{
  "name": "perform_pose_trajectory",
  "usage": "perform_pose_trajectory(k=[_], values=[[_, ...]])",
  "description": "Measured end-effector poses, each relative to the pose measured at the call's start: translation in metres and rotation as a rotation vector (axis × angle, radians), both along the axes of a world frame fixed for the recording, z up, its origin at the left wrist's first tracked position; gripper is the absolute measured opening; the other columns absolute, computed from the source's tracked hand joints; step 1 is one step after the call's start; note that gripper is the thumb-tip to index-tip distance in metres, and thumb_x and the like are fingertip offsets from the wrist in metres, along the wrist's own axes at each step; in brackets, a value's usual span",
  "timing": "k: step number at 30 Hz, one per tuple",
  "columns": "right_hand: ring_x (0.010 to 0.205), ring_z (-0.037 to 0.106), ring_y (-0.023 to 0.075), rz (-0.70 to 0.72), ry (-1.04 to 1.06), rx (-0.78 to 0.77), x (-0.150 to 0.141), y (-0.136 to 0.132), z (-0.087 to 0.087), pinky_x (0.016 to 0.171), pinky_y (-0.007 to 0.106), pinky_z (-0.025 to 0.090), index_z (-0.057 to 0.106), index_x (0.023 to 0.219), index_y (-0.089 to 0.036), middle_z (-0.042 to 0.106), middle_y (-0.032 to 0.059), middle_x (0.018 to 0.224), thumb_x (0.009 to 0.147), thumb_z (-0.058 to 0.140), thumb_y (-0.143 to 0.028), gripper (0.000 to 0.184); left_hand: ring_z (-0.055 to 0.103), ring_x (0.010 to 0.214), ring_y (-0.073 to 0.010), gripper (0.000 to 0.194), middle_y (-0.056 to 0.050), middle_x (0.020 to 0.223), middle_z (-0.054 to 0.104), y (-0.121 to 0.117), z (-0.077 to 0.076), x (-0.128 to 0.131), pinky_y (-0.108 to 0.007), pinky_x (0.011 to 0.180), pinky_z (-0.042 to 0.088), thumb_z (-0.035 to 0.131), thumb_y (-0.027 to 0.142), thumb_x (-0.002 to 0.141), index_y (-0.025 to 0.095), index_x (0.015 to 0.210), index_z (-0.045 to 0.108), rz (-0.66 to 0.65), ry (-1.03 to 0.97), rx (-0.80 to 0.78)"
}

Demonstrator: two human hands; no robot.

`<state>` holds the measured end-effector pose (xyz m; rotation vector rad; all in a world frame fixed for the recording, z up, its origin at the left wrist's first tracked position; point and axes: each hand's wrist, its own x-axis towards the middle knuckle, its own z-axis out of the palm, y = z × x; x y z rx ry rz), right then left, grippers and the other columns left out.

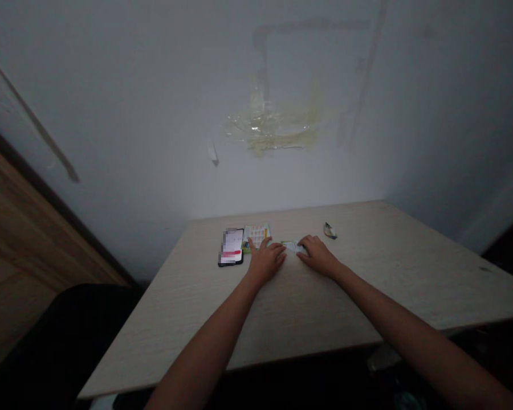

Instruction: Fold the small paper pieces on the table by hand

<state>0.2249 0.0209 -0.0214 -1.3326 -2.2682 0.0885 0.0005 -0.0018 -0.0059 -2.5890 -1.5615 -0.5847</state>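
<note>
My left hand (265,262) lies palm down on the pale wood-grain table (325,299), its fingertips at the lower edge of a printed leaflet (257,234) with orange and green patches. My right hand (317,256) rests just to the right, its fingertips at the end of a small pale green paper slip (290,246). I cannot tell whether that hand grips the slip. A smartphone (231,247) with a lit, blurred screen lies left of the leaflet, close to my left hand.
A small crumpled foil wrapper (330,230) lies near the table's far edge. The table meets a white, stained wall (359,171) with tape residue (273,125). A wooden panel (21,228) and a dark chair back (55,336) stand left of the table.
</note>
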Motion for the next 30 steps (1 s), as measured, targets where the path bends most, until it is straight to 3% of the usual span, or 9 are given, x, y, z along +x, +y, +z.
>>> perform_pose_trajectory(k=[8,16,24,30], values=[[0.106,0.054,0.0238,0.108,0.037,-0.002,0.0014,-0.0002,0.0016,0.096,0.038,0.042,0.068,0.114,-0.015,0.064,0.0114,0.112,0.091,0.057,-0.025,0.027,0.039,0.137,-0.0303,0.031,0.002,0.132,0.065,0.0005,-0.001,-0.0005,-0.081,0.106,-0.006,0.045,0.044,0.098,0.039,0.123,0.063,0.012,-0.008,0.008],[0.103,0.058,0.0211,0.215,0.201,-0.01,0.002,-0.0022,0.0052,0.095,0.037,0.046,0.069,0.11,-0.016,0.067,0.0101,0.106,0.088,0.054,-0.014,0.027,0.036,0.14,-0.0326,0.036,0.0,0.134,0.064,-0.0014,0.0017,0.0012,-0.081,0.105,-0.008,0.044,0.051,0.096,0.036,0.122,0.063,0.036,0.002,-0.031],[0.102,0.058,0.0239,0.116,0.171,0.019,0.0059,0.0021,0.0037,0.098,0.042,0.044,0.074,0.101,-0.016,0.07,0.0104,0.104,0.083,0.053,-0.008,0.029,0.035,0.141,-0.0322,0.033,0.0,0.132,0.065,-0.0033,0.0062,0.0021,-0.081,0.105,-0.006,0.045,0.052,0.095,0.036,0.121,0.06,0.05,-0.005,-0.056],[0.105,0.058,0.0243,0.162,0.192,0.048,0.0076,0.0037,-0.0012,0.099,0.043,0.045,0.077,0.093,-0.021,0.07,0.0088,0.105,0.081,0.056,-0.009,0.027,0.034,0.141,-0.0331,0.038,-0.002,0.136,0.062,-0.0029,0.0059,0.0024,-0.081,0.106,-0.003,0.046,0.054,0.094,0.034,0.124,0.059,0.082,0.007,-0.055]])
